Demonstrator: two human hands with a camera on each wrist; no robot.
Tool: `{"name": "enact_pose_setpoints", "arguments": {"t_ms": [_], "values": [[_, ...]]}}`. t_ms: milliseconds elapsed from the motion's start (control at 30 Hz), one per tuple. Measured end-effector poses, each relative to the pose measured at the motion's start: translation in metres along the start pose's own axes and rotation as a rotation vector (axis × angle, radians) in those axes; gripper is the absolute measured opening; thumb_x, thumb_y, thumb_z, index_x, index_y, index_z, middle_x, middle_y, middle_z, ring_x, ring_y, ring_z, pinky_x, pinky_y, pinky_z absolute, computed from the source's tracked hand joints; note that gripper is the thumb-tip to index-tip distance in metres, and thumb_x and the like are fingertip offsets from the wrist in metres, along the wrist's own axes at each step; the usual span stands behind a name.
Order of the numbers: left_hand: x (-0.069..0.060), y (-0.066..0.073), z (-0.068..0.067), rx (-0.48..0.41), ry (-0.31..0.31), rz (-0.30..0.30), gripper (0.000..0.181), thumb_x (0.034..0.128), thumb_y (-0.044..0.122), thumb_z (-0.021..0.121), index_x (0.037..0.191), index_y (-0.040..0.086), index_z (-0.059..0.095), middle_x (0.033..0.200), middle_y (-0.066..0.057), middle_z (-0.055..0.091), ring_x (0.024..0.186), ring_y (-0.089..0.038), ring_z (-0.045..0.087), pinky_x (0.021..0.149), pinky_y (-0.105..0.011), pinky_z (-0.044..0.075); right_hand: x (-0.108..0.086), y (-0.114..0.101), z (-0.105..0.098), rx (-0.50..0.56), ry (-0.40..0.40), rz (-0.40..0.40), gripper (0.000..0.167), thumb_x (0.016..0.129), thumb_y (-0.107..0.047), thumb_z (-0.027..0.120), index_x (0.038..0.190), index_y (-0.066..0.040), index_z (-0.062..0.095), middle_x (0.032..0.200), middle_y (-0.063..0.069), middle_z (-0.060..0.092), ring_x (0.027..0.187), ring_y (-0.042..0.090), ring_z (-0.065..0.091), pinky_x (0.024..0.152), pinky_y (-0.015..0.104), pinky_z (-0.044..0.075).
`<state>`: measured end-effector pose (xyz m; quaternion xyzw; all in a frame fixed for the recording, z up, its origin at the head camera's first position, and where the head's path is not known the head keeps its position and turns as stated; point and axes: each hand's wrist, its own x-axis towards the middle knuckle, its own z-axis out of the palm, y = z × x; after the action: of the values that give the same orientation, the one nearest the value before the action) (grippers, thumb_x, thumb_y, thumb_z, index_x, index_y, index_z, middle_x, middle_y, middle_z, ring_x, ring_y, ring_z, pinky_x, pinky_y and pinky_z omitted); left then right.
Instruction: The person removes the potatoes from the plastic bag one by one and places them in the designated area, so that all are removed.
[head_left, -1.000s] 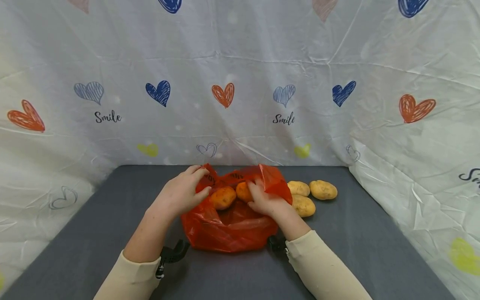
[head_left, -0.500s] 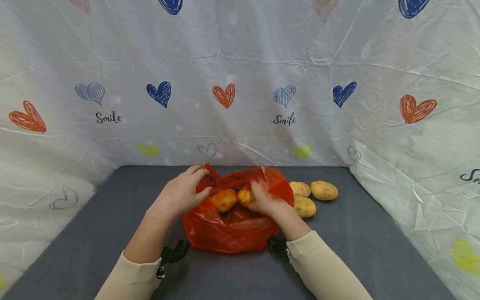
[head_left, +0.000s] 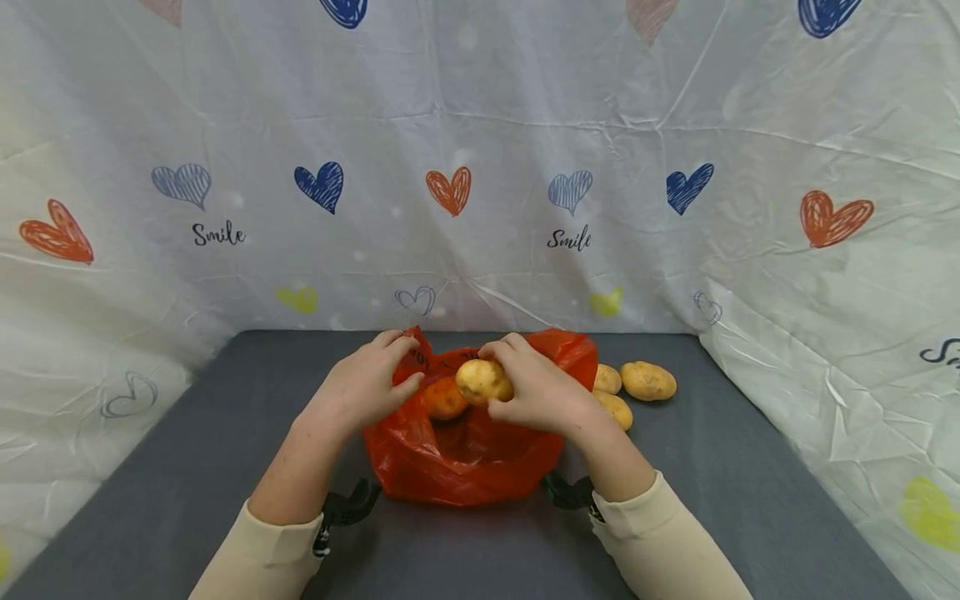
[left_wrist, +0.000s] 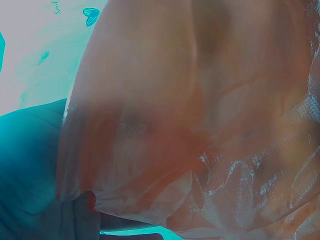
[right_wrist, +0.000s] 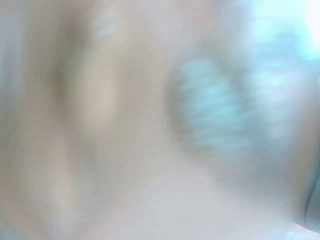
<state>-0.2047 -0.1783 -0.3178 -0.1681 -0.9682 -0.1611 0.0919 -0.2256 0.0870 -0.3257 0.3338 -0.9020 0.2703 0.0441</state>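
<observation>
A red plastic bag [head_left: 465,479] lies on the table with its mouth spread, dark print along its far rim. My left hand [head_left: 367,383] grips the bag's left rim between thumb and fingers. In my right hand [head_left: 536,385], thumb and fingertips pinch a yellow potato [head_left: 483,382] above the mouth. Another potato [head_left: 445,398] sits inside the bag, tinted orange by the plastic. The bag's film [left_wrist: 150,150] fills most of the left wrist view. Blur in the right wrist view hides what is there.
To the right of the bag lie loose potatoes: one [head_left: 648,381] farther out, two partly behind the bag's right side, an upper potato [head_left: 607,379] and a lower potato [head_left: 617,410]. A heart-printed sheet [head_left: 495,250] hangs behind the dark grey table [head_left: 720,500].
My right hand has come up out of the bag with a potato that was inside it. The bag's right side has shifted slightly rightward. The left hand has stayed in place.
</observation>
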Motion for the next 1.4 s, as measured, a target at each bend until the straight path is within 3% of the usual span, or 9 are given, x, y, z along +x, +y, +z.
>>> {"name": "enact_pose_setpoints", "arguments": {"t_ms": [167,433,600,700,867,1067,1400], "values": [[0.000,0.000,-0.001,0.009,-0.003,0.004,0.048,0.0984,0.027,0.067,0.141,0.005,0.058,0.149,-0.020,0.049,0.128,-0.040,0.055,0.100,-0.059,0.049,-0.009,-0.006,-0.014,0.050,0.009,-0.055,0.057,0.080,-0.017,0.074,0.135,-0.015,0.058,0.121,-0.005,0.051,0.100,0.012,0.055,0.088,0.033,0.049],[0.001,0.000,-0.002,0.015,0.001,0.013,0.048,0.0986,0.026,0.067,0.140,0.004,0.058,0.148,-0.021,0.049,0.128,-0.041,0.055,0.098,-0.059,0.050,-0.022,-0.009,-0.040,0.209,0.083,-0.123,0.067,0.084,-0.012,0.076,0.145,-0.018,0.048,0.126,-0.002,0.053,0.112,0.014,0.054,0.095,0.037,0.050],[0.001,0.000,-0.002,0.013,0.006,0.016,0.048,0.0983,0.027,0.068,0.140,0.005,0.058,0.147,-0.020,0.050,0.127,-0.040,0.056,0.098,-0.059,0.050,-0.033,-0.007,-0.057,0.272,0.161,-0.169,0.067,0.086,-0.007,0.076,0.146,-0.013,0.048,0.132,0.004,0.057,0.117,0.020,0.056,0.098,0.038,0.050],[0.001,0.000,-0.002,0.011,0.006,0.020,0.048,0.0985,0.027,0.068,0.140,0.004,0.058,0.148,-0.020,0.050,0.127,-0.040,0.055,0.098,-0.059,0.050,-0.039,-0.003,-0.067,0.310,0.196,-0.175,0.064,0.088,-0.005,0.075,0.147,-0.008,0.049,0.132,0.009,0.058,0.118,0.024,0.058,0.094,0.032,0.052],[0.000,-0.001,-0.002,0.009,0.005,0.020,0.049,0.0987,0.027,0.068,0.141,0.004,0.058,0.148,-0.020,0.049,0.128,-0.040,0.055,0.099,-0.059,0.049,-0.047,0.010,-0.081,0.347,0.246,-0.130,0.065,0.093,-0.002,0.071,0.151,-0.003,0.044,0.134,0.014,0.055,0.118,0.028,0.058,0.091,0.021,0.052],[0.000,-0.001,-0.001,0.008,0.004,0.011,0.051,0.0975,0.027,0.069,0.141,0.004,0.057,0.149,-0.020,0.049,0.129,-0.040,0.055,0.100,-0.059,0.049,-0.057,0.023,-0.097,0.378,0.306,-0.055,0.061,0.096,-0.003,0.068,0.152,-0.002,0.044,0.134,0.016,0.052,0.109,0.026,0.062,0.089,0.018,0.052],[0.001,-0.001,-0.002,0.003,0.013,0.014,0.052,0.0977,0.029,0.069,0.142,0.004,0.057,0.149,-0.019,0.049,0.129,-0.039,0.055,0.100,-0.058,0.049,-0.077,0.057,-0.119,0.395,0.337,0.186,0.050,0.102,-0.021,0.066,0.143,0.002,0.051,0.129,0.015,0.056,0.097,0.011,0.065,0.081,0.019,0.054]]}}
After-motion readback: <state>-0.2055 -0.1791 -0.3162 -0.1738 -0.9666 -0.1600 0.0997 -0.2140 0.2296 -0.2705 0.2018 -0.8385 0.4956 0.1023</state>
